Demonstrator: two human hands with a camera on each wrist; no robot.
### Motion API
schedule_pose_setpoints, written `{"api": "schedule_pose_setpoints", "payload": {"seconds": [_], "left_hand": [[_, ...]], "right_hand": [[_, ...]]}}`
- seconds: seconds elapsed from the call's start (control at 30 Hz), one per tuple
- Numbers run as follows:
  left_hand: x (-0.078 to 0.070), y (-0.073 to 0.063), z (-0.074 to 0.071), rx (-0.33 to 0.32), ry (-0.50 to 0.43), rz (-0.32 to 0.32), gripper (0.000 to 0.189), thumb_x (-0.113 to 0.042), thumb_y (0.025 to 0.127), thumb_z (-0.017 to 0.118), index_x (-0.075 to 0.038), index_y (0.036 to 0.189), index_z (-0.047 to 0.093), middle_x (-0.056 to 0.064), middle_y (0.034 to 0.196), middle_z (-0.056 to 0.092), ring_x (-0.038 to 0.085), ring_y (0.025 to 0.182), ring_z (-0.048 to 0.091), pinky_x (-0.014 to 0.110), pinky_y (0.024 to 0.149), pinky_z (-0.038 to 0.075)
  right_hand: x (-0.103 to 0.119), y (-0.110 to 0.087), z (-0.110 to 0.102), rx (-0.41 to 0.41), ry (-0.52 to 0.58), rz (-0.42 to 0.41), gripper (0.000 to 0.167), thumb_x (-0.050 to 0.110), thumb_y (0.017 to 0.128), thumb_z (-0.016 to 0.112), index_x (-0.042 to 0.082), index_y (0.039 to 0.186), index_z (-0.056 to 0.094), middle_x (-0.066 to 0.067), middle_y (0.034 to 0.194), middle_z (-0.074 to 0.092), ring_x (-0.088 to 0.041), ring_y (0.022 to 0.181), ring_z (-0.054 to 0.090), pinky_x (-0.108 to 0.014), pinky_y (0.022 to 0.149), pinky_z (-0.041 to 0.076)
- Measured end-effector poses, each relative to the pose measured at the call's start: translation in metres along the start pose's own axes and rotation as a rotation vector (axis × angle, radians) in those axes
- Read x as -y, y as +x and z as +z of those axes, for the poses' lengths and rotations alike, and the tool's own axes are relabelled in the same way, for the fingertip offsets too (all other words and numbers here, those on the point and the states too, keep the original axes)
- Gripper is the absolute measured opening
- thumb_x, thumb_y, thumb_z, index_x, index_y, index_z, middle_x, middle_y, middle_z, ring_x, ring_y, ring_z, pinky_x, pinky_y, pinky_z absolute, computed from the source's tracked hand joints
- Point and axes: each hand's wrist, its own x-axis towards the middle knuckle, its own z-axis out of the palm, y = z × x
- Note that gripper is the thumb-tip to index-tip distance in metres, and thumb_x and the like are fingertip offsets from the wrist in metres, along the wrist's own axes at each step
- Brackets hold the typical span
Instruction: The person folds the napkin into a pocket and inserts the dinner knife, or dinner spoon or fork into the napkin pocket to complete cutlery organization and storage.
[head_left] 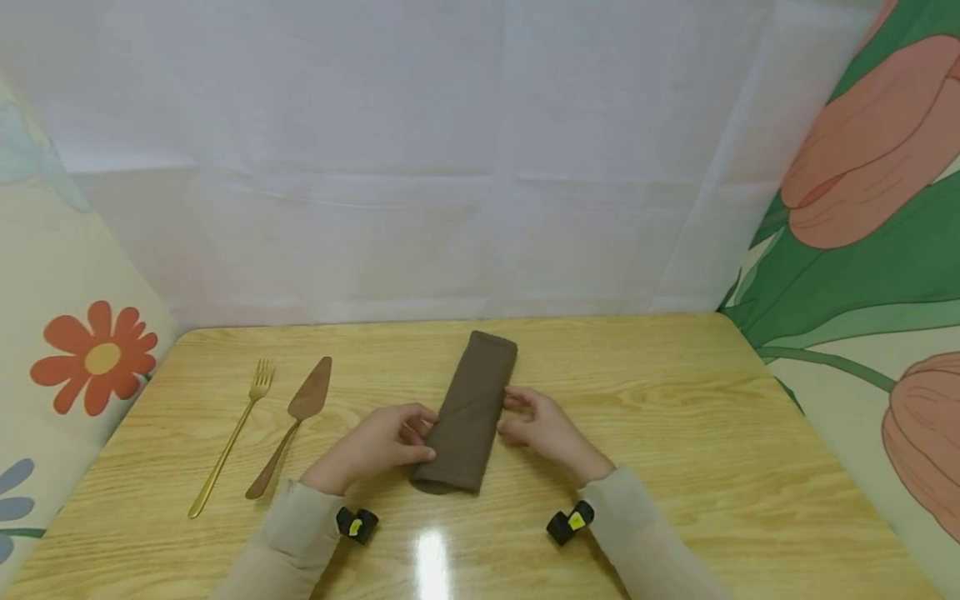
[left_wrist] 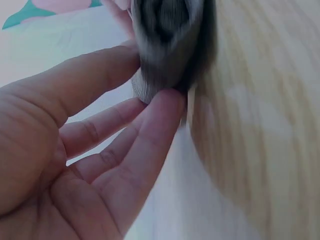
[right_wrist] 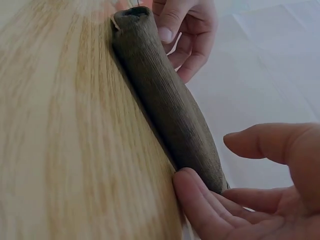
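A dark brown cloth napkin [head_left: 472, 417], folded or rolled into a long strip, lies slantwise on the wooden table between the two hands. Its near end shows curled layers around a hollow in the left wrist view. My left hand [head_left: 382, 442] is at its left long edge, with thumb and fingertips touching the cloth [left_wrist: 165, 70]. On the opposite side, my right hand [head_left: 547, 433] has loosely bent fingers at the edge. In the right wrist view its fingertips [right_wrist: 187, 175] meet the side of the rolled cloth [right_wrist: 165, 100] low by the table, while the thumb stands apart.
A gold fork [head_left: 232, 450] lies at the left of the table [head_left: 675, 417]. Beside it is a copper-coloured cake server [head_left: 300, 408], close to the left forearm. A white cloth backdrop [head_left: 450, 208] hangs behind the table, with flower-printed panels on both sides.
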Motion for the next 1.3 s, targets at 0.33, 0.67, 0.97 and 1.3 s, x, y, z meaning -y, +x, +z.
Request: {"api": "schedule_pose_setpoints", "payload": {"seconds": [0.33, 0.67, 0.97, 1.3], "left_hand": [[-0.004, 0.001, 0.006, -0.002, -0.032, 0.005, 0.043, -0.015, 0.088, 0.082, 0.003, 0.122, 0.063, 0.006, 0.102, 0.067, 0.017, 0.089, 0.068, 0.029, 0.076, 0.058], [-0.005, 0.004, 0.011, -0.017, -0.064, 0.003, 0.039, -0.014, 0.091, 0.078, 0.004, 0.122, 0.064, 0.012, 0.113, 0.067, 0.025, 0.100, 0.068, 0.037, 0.086, 0.058], [-0.006, 0.004, 0.014, -0.100, -0.085, -0.035, 0.042, -0.015, 0.092, 0.077, 0.001, 0.128, 0.063, 0.018, 0.129, 0.062, 0.037, 0.117, 0.062, 0.049, 0.097, 0.053], [-0.007, 0.003, 0.014, -0.078, -0.121, 0.001, 0.062, -0.014, 0.093, 0.076, 0.005, 0.144, 0.049, 0.027, 0.145, 0.049, 0.043, 0.129, 0.054, 0.053, 0.103, 0.048]], "right_hand": [[-0.003, 0.000, 0.003, 0.009, -0.088, -0.057, 0.066, 0.006, 0.095, 0.069, -0.005, 0.152, 0.038, -0.025, 0.155, 0.040, -0.036, 0.122, 0.060, -0.038, 0.096, 0.055], [0.000, 0.000, 0.007, 0.015, -0.159, -0.062, 0.066, 0.011, 0.094, 0.072, 0.000, 0.152, 0.041, -0.022, 0.148, 0.050, -0.036, 0.135, 0.050, -0.045, 0.106, 0.048], [0.007, -0.005, 0.015, -0.059, -0.336, -0.089, 0.062, 0.013, 0.091, 0.076, -0.001, 0.146, 0.051, -0.019, 0.139, 0.057, -0.032, 0.120, 0.061, -0.044, 0.097, 0.053], [0.005, -0.008, 0.013, -0.068, -0.431, -0.148, 0.052, 0.011, 0.093, 0.075, -0.002, 0.140, 0.057, -0.019, 0.134, 0.058, -0.024, 0.100, 0.066, -0.035, 0.082, 0.057]]}}
